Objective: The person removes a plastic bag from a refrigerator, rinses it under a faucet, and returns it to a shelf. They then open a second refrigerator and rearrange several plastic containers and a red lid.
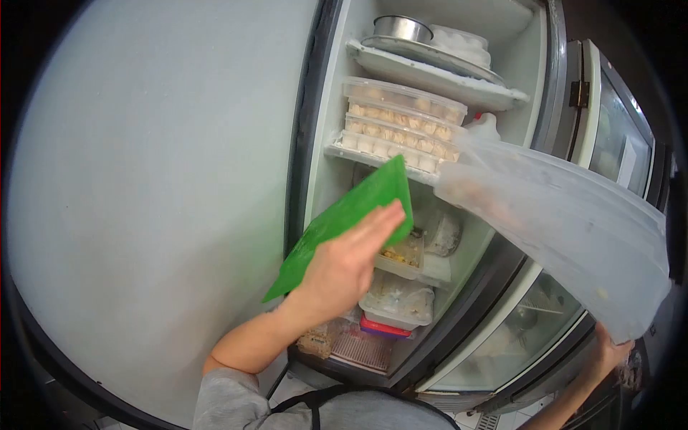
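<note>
My left hand (344, 261) grips a flat green plastic lid (344, 211), its fingers stretched along the near face and the thumb hidden. The lid is tilted in front of the open refrigerator's shelves. At the right, my right hand (613, 351) holds a large, long, translucent plastic container (573, 222) by its lower end. The container slants up toward the middle shelf, and its far end overlaps the stacked clear boxes (401, 129) there. Rows of small pale round pieces show inside those boxes. What the container holds, if anything, is not clear.
A metal cake ring (403, 29) and a white tub stand on the frosted upper shelf (437, 72). Lower down are a food tray (401, 254) and a bagged white tub (398, 301). The open refrigerator door (158, 179) fills the left; glass-door units (509, 337) stand at right.
</note>
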The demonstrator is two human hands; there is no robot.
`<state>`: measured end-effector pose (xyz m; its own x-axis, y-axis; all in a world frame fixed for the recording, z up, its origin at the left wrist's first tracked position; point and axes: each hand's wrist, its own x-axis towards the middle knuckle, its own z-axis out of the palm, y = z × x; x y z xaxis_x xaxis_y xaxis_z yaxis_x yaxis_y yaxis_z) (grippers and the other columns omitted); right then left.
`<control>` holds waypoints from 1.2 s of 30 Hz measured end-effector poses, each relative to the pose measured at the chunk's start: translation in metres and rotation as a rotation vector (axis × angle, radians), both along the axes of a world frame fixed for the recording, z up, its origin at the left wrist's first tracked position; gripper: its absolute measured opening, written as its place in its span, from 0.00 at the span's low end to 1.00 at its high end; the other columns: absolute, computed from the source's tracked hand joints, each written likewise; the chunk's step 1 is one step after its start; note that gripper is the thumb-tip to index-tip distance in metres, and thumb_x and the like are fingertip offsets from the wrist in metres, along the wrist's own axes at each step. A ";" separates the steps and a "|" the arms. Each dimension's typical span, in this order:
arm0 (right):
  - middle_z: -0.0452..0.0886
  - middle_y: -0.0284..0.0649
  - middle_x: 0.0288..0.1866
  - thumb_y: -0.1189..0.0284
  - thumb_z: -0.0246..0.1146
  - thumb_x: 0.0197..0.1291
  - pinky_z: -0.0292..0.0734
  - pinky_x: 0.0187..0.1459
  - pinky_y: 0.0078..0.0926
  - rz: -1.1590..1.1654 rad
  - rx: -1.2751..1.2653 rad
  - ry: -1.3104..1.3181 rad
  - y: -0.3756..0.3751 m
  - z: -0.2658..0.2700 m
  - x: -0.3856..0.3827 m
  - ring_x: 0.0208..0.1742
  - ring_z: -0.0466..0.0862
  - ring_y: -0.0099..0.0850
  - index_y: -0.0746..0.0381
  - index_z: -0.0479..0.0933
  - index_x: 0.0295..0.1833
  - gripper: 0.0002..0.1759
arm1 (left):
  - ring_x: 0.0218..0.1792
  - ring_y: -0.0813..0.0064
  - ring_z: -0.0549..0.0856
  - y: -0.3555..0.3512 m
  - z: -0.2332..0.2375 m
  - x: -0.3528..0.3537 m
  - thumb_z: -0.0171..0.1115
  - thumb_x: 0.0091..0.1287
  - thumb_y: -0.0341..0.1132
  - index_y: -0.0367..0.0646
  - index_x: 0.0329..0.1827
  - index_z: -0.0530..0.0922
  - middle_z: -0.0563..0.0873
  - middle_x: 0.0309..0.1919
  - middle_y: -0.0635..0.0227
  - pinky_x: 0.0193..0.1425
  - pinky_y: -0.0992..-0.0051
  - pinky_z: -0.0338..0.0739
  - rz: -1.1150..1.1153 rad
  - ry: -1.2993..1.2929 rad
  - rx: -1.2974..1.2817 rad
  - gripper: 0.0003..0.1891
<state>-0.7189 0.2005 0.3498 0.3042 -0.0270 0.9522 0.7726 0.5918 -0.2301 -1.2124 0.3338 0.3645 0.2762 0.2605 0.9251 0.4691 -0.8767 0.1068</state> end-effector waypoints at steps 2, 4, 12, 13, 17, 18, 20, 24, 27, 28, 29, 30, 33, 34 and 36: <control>0.73 0.45 0.56 0.77 0.71 0.45 0.66 0.59 0.28 -0.159 0.004 0.007 -0.019 -0.008 0.049 0.56 0.74 0.33 0.72 0.64 0.61 0.37 | 0.61 0.58 0.75 -0.006 -0.014 0.008 0.49 0.51 0.14 0.39 0.63 0.70 0.73 0.62 0.56 0.63 0.66 0.73 -0.001 0.113 -0.029 0.31; 0.73 0.46 0.56 0.77 0.71 0.45 0.68 0.57 0.27 -0.121 -0.018 0.051 -0.037 -0.013 0.081 0.56 0.74 0.33 0.71 0.64 0.62 0.37 | 0.60 0.60 0.76 -0.006 -0.028 0.018 0.50 0.55 0.19 0.41 0.62 0.70 0.72 0.63 0.59 0.60 0.66 0.75 -0.003 0.315 -0.049 0.28; 0.69 0.44 0.60 0.78 0.71 0.44 0.62 0.62 0.28 -0.208 -0.086 0.060 -0.067 -0.013 0.029 0.60 0.70 0.33 0.71 0.61 0.65 0.41 | 0.57 0.66 0.79 0.067 -0.026 0.059 0.54 0.52 0.20 0.49 0.58 0.74 0.75 0.62 0.72 0.48 0.68 0.81 -0.006 0.432 -0.032 0.27; 0.69 0.44 0.60 0.78 0.72 0.43 0.61 0.63 0.28 -0.198 -0.081 0.086 -0.067 -0.014 0.028 0.60 0.70 0.33 0.72 0.60 0.65 0.42 | 0.57 0.66 0.79 0.084 -0.026 0.064 0.55 0.53 0.21 0.49 0.58 0.74 0.75 0.62 0.72 0.49 0.68 0.80 0.013 0.501 -0.014 0.27; 0.66 0.43 0.64 0.75 0.74 0.41 0.57 0.65 0.27 -0.193 -0.065 0.148 -0.060 -0.030 0.038 0.63 0.67 0.32 0.72 0.57 0.68 0.48 | 0.58 0.65 0.78 0.157 -0.045 0.074 0.56 0.54 0.25 0.51 0.59 0.74 0.75 0.62 0.73 0.55 0.68 0.77 0.106 0.616 0.118 0.26; 0.65 0.43 0.64 0.75 0.74 0.40 0.57 0.65 0.27 -0.199 -0.059 0.155 -0.057 -0.031 0.031 0.63 0.66 0.32 0.72 0.57 0.68 0.49 | 0.59 0.65 0.78 0.170 -0.051 0.072 0.56 0.54 0.26 0.52 0.59 0.74 0.75 0.62 0.74 0.57 0.67 0.76 0.140 0.601 0.169 0.25; 0.64 0.43 0.65 0.76 0.75 0.39 0.57 0.66 0.27 -0.157 -0.099 0.120 -0.057 -0.029 0.028 0.65 0.65 0.32 0.72 0.55 0.69 0.51 | 0.59 0.64 0.77 0.187 -0.055 0.066 0.56 0.55 0.27 0.52 0.59 0.73 0.75 0.63 0.74 0.60 0.67 0.73 0.146 0.568 0.220 0.25; 0.64 0.43 0.65 0.76 0.75 0.39 0.58 0.65 0.27 -0.191 -0.102 0.170 -0.050 -0.034 0.031 0.64 0.66 0.31 0.71 0.56 0.69 0.51 | 0.59 0.65 0.77 0.202 -0.033 0.065 0.54 0.58 0.29 0.53 0.59 0.74 0.74 0.63 0.76 0.60 0.65 0.73 0.107 0.478 0.230 0.23; 0.65 0.43 0.65 0.76 0.75 0.39 0.59 0.64 0.27 -0.222 -0.087 0.148 -0.039 -0.035 0.030 0.64 0.67 0.31 0.70 0.56 0.69 0.50 | 0.59 0.64 0.77 0.219 -0.036 0.072 0.53 0.59 0.29 0.54 0.60 0.73 0.75 0.63 0.75 0.60 0.64 0.73 0.149 0.581 0.157 0.23; 0.65 0.43 0.65 0.76 0.75 0.39 0.59 0.64 0.26 -0.247 -0.088 0.137 -0.035 -0.038 0.031 0.63 0.67 0.30 0.70 0.56 0.69 0.50 | 0.59 0.62 0.77 0.221 -0.043 0.076 0.53 0.59 0.29 0.54 0.60 0.73 0.75 0.63 0.75 0.60 0.62 0.73 0.163 0.651 0.089 0.23; 0.65 0.43 0.65 0.76 0.74 0.39 0.59 0.64 0.26 -0.274 -0.089 0.126 -0.033 -0.039 0.032 0.63 0.67 0.30 0.70 0.57 0.69 0.50 | 0.59 0.61 0.77 0.223 -0.051 0.080 0.52 0.59 0.28 0.54 0.60 0.73 0.75 0.63 0.74 0.60 0.60 0.73 0.176 0.720 0.021 0.24; 0.65 0.43 0.65 0.73 0.73 0.43 0.59 0.65 0.27 -0.181 -0.082 0.105 -0.029 -0.036 0.017 0.64 0.67 0.30 0.70 0.57 0.69 0.48 | 0.60 0.59 0.76 0.223 -0.062 0.082 0.52 0.60 0.31 0.55 0.61 0.72 0.74 0.63 0.74 0.60 0.58 0.72 0.178 0.771 -0.030 0.23; 0.66 0.42 0.65 0.69 0.72 0.47 0.58 0.65 0.28 -0.167 -0.073 0.086 -0.023 -0.037 0.012 0.64 0.67 0.30 0.69 0.57 0.69 0.46 | 0.63 0.56 0.72 0.225 -0.100 0.085 0.52 0.64 0.41 0.58 0.64 0.69 0.70 0.66 0.73 0.61 0.51 0.70 0.144 0.856 -0.115 0.23; 0.66 0.42 0.65 0.64 0.71 0.49 0.58 0.65 0.29 -0.172 -0.056 0.091 -0.019 -0.037 0.012 0.64 0.67 0.30 0.68 0.57 0.69 0.46 | 0.64 0.55 0.70 0.227 -0.112 0.086 0.52 0.65 0.44 0.58 0.65 0.68 0.69 0.67 0.73 0.62 0.50 0.69 0.105 0.835 -0.104 0.23; 0.66 0.42 0.65 0.64 0.71 0.48 0.58 0.66 0.30 -0.133 -0.044 0.117 -0.010 -0.037 0.008 0.64 0.67 0.31 0.67 0.57 0.69 0.46 | 0.67 0.59 0.66 0.237 -0.121 0.087 0.47 0.68 0.53 0.59 0.66 0.67 0.66 0.68 0.72 0.62 0.46 0.67 0.069 0.855 -0.105 0.25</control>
<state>-0.7112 0.1904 0.3128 0.4097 -0.0333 0.9116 0.8096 0.4739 -0.3465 -1.1254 0.5704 0.2435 0.8472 0.3747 0.3767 0.4769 -0.8489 -0.2281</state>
